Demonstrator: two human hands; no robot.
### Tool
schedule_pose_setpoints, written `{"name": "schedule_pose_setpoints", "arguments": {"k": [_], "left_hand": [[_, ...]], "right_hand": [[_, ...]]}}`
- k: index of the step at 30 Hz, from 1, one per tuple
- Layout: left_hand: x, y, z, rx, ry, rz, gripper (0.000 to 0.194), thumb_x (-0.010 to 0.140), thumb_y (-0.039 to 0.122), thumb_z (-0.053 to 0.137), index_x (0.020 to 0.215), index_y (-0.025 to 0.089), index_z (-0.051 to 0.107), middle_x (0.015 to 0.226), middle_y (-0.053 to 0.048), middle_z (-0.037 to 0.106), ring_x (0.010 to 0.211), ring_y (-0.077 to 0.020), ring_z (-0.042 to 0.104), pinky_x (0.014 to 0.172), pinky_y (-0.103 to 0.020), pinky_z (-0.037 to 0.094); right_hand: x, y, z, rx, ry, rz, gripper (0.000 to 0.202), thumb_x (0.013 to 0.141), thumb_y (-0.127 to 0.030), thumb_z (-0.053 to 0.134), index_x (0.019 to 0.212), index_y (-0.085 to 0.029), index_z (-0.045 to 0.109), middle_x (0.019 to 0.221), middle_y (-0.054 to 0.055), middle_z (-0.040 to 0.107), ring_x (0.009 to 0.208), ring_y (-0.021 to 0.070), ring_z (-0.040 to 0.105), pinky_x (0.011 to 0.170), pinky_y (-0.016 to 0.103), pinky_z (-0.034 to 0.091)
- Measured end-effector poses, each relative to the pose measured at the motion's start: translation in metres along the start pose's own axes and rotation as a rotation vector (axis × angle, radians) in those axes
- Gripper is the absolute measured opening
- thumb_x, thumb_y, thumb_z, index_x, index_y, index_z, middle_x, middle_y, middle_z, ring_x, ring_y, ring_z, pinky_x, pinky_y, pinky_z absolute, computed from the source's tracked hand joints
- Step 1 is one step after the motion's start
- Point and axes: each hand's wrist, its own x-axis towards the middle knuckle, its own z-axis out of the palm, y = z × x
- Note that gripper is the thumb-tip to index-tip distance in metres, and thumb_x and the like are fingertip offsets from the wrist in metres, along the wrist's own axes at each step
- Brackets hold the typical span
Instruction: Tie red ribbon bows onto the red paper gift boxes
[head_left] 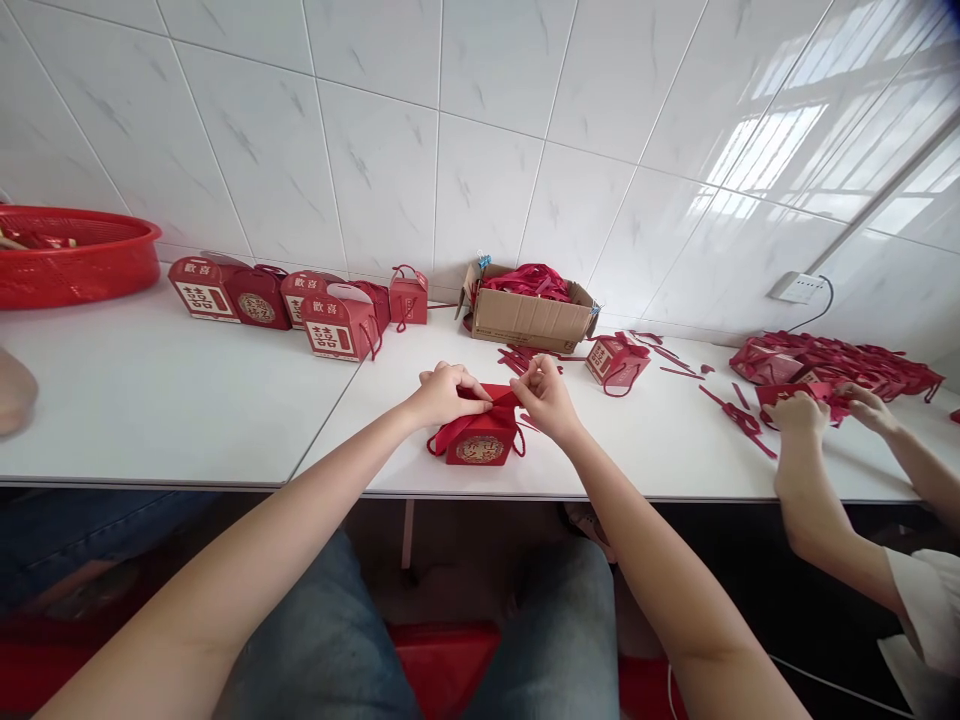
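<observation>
In front of me on the white table stands a small red gift box (481, 449) with a gold emblem on its front and cord handles at its sides. A red ribbon (504, 400) lies across its top. My left hand (452, 394) pinches the ribbon over the box's left part. On the other side, my right hand (546, 397) has its fingers closed on the ribbon near the box's top right. Parts of the ribbon and the box lid are hidden behind my fingers.
A cardboard box (525, 318) of red ribbons stands by the wall. Finished-looking gift boxes (335, 325) line the left; another box (616, 362) sits right. A red basket (82, 260) is far left. At right, a co-worker's hands (802, 415) handle a box beside piled red boxes (832, 362).
</observation>
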Motion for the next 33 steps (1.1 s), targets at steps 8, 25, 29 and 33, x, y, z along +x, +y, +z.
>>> {"name": "schedule_pose_setpoints", "arguments": {"k": [8,25,29,33], "left_hand": [[-0.001,0.003,-0.001,0.020,-0.023,0.016,0.022,0.071,0.047,0.070,0.079,0.028,0.078,0.088,-0.005,0.065,0.107,-0.0316,0.047,0.099,-0.052,0.027],[-0.020,0.006,0.000,-0.090,0.184,0.104,0.044,0.079,0.045,0.063,0.116,0.023,0.059,0.121,-0.009,0.051,0.117,-0.0265,0.049,0.106,-0.048,0.031],[-0.034,-0.007,-0.013,-0.290,0.061,0.025,0.057,0.083,0.053,0.055,0.131,0.024,0.044,0.138,-0.011,0.047,0.127,-0.0271,0.044,0.104,-0.045,0.036],[-0.046,-0.023,-0.016,-0.305,-0.128,0.074,0.099,0.071,0.051,0.072,0.149,0.028,0.015,0.156,-0.016,0.021,0.145,-0.0304,0.020,0.111,-0.049,0.030]], "right_hand": [[0.000,-0.005,-0.008,-0.039,-0.075,0.015,0.033,0.080,-0.037,0.062,0.077,-0.024,0.032,0.063,-0.008,0.039,0.055,0.0097,0.037,0.054,0.025,0.030],[-0.022,-0.007,-0.011,0.044,0.107,0.152,0.039,0.078,-0.049,0.064,0.105,-0.022,0.052,0.096,0.001,0.054,0.062,0.0076,0.051,0.056,0.024,0.044],[-0.036,-0.008,-0.021,0.062,0.137,0.206,0.037,0.081,-0.053,0.060,0.100,-0.021,0.055,0.098,0.003,0.055,0.067,0.0089,0.055,0.059,0.024,0.048],[-0.054,-0.008,-0.021,-0.012,0.047,0.160,0.038,0.076,-0.051,0.068,0.098,-0.021,0.056,0.100,0.004,0.058,0.071,0.0117,0.057,0.061,0.027,0.050]]}}
